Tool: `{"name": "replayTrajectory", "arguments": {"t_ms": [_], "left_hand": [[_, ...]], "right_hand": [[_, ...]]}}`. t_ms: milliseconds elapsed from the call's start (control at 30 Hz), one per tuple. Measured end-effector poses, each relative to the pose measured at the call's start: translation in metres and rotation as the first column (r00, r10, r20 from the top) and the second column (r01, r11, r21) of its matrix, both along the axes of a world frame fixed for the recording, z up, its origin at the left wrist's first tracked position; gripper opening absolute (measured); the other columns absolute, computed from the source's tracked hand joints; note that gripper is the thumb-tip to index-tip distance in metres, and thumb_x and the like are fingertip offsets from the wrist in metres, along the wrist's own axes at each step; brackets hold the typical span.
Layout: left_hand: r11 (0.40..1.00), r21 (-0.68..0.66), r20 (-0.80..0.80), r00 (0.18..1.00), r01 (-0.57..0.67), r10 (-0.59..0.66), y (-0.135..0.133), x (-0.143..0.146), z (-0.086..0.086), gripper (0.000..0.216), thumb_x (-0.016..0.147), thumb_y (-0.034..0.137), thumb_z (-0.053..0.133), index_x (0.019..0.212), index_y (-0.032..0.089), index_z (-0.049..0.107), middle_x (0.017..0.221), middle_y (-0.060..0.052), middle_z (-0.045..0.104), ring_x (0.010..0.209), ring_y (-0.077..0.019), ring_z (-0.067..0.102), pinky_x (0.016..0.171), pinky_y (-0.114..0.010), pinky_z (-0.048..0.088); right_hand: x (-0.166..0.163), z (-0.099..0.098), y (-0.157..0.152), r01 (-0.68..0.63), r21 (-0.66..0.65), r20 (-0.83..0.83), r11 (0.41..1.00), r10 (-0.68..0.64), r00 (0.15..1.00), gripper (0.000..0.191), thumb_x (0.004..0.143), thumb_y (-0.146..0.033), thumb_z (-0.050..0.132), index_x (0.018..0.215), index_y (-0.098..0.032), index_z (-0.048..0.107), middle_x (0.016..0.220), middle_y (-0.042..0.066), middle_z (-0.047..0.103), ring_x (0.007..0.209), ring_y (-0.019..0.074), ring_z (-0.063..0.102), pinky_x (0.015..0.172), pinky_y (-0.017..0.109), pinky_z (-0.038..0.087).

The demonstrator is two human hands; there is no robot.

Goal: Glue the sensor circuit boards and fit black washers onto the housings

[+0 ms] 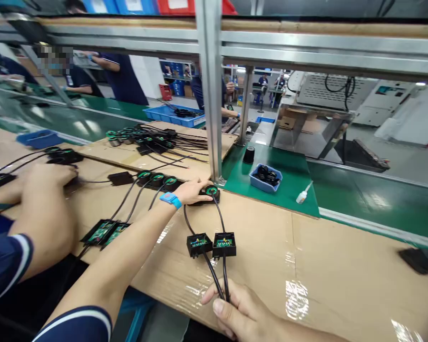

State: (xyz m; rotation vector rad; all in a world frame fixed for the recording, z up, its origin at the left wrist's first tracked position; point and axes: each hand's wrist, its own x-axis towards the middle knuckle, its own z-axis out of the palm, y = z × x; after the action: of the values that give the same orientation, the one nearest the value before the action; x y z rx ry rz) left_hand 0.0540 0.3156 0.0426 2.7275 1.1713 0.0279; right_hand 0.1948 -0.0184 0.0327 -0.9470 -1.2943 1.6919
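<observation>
My left hand [192, 191], with a blue wristband [171, 200], grips a round black housing at its fingers; a second round housing with a green circuit board [211, 191] sits right beside the fingertips. Cables run from there to two open black boxes, a left box [199, 244] and a right box [224, 244], each with a small green board and coloured wires inside. My right hand [240, 308] is closed around the two black cables [225, 280] leaving the near side of these boxes. The part under my left fingers is partly hidden.
A co-worker's blurred hand [53, 175] works at the left, near more open boxes [102, 232]. Several round housings [157, 179] stand in a row. A metal post [211, 95] rises ahead. A blue bin [266, 178] and small white bottle [302, 195] are on a green mat.
</observation>
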Motion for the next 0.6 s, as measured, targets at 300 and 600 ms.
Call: {"name": "replayTrajectory", "arguments": {"t_ms": [300, 600], "left_hand": [[0.999, 0.005, -0.018, 0.999, 0.044, -0.044, -0.086, 0.077, 0.004, 0.06, 0.095, 0.061, 0.05, 0.143, 0.026, 0.052, 0.115, -0.012, 0.067, 0.105, -0.0347, 0.071, 0.088, -0.041, 0.054], [0.985, -0.09, 0.001, 0.989, 0.147, -0.148, -0.217, 0.223, 0.006, 0.052, 0.093, 0.057, 0.064, 0.133, 0.024, 0.057, 0.118, -0.013, 0.066, 0.098, -0.0298, 0.071, 0.085, -0.041, 0.054]], "right_hand": [[0.123, 0.051, -0.094, 0.36, -0.127, 0.108, 0.924, -0.348, 0.931, 0.049, 0.096, -0.062, 0.058, 0.113, -0.018, 0.069, 0.063, -0.007, 0.033, 0.056, 0.0083, 0.028, 0.052, 0.024, 0.021], [0.221, 0.045, -0.238, 0.791, -0.119, 0.326, 0.6, -0.729, 0.602, 0.054, 0.086, -0.069, 0.064, 0.1, -0.017, 0.071, 0.056, -0.005, 0.03, 0.051, 0.0111, 0.025, 0.052, 0.031, 0.025]]}}
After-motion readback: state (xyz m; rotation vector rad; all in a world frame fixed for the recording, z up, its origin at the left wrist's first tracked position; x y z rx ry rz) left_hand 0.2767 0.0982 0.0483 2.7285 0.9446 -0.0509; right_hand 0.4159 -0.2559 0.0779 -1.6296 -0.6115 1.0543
